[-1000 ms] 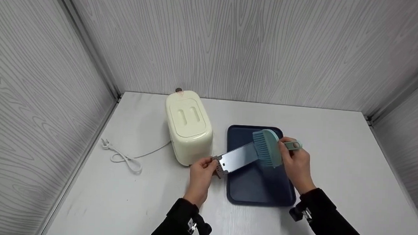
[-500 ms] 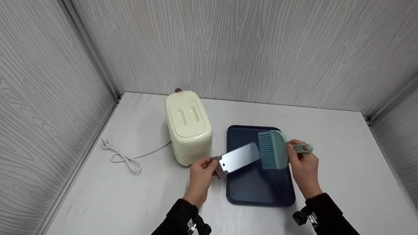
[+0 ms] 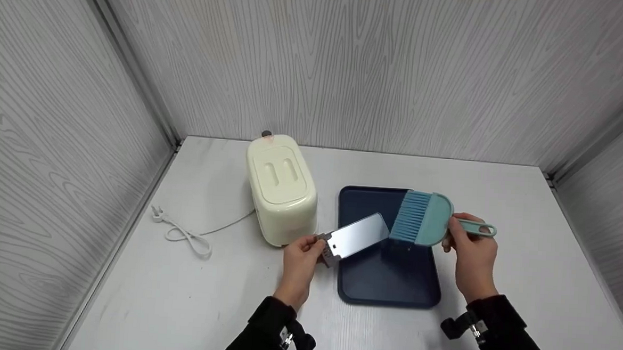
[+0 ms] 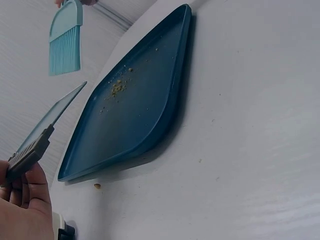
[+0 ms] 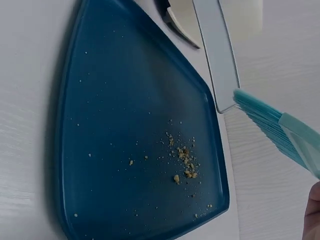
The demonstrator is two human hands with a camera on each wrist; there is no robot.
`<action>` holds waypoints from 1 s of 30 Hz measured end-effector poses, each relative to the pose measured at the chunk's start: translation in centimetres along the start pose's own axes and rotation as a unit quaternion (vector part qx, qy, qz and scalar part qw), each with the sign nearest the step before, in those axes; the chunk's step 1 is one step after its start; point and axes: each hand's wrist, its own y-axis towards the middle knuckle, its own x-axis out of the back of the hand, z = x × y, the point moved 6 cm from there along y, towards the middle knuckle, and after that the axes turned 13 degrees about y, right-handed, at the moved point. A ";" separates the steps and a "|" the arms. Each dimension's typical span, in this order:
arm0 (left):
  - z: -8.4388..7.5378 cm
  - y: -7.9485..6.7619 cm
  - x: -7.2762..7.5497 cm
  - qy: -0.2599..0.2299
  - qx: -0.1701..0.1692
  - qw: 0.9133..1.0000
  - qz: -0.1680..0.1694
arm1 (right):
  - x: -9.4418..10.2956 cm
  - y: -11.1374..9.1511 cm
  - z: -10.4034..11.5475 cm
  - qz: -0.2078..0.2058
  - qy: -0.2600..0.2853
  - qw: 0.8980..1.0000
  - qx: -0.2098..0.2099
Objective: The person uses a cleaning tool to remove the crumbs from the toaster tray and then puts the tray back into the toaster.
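My left hand (image 3: 297,273) pinches the grey end of a flat, shiny toaster crumb tray (image 3: 360,235). The crumb tray is held slanting over the left half of a dark blue tray (image 3: 385,288). In my right hand (image 3: 475,263) is a light-blue hand brush (image 3: 434,220), gripped where the handle meets the head. Its bristles (image 3: 409,216) point left, right by the far end of the crumb tray. Yellow-brown crumbs (image 5: 185,161) lie scattered on the blue tray, thickest towards one end in the right wrist view.
A cream toaster (image 3: 283,187) with a covered top stands left of the blue tray. Its white cord (image 3: 226,227) runs to a plug (image 3: 157,215) on the left of the table. One crumb (image 4: 97,186) lies on the table beside the blue tray. Walls enclose the back and sides.
My right hand has drawn the brush to the right, off the crumb tray's surface and past its far end, turning its broad side upward. My left hand and the crumb tray have barely moved.
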 end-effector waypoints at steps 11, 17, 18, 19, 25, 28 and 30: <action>0.3 0.0 0.1 -0.004 -0.003 1.000 0.007 | 4.6 0.6 0.1 -0.061 0.157 0.986 -0.006; 0.3 -0.2 0.2 -0.015 -0.002 1.000 0.009 | 6.9 0.7 -0.2 -0.104 0.176 0.979 -0.028; 0.3 -0.3 0.2 -0.016 -0.002 1.000 0.009 | 7.2 0.6 -0.3 -0.111 0.178 0.977 -0.031; 0.2 -0.3 0.1 -0.017 -0.002 1.000 0.010 | 7.5 0.5 -0.4 -0.117 0.179 0.976 -0.033; 0.3 -0.4 0.1 -0.017 -0.002 1.000 0.011 | 9.0 0.3 -0.7 -0.146 0.200 0.968 -0.038; 0.3 -0.4 0.1 -0.012 0.001 1.000 0.010 | 9.7 0.4 -1.0 -0.161 0.193 0.967 -0.046; 0.3 -0.4 0.0 -0.011 0.001 1.000 0.011 | 10.3 0.6 -1.3 -0.170 0.177 0.968 -0.057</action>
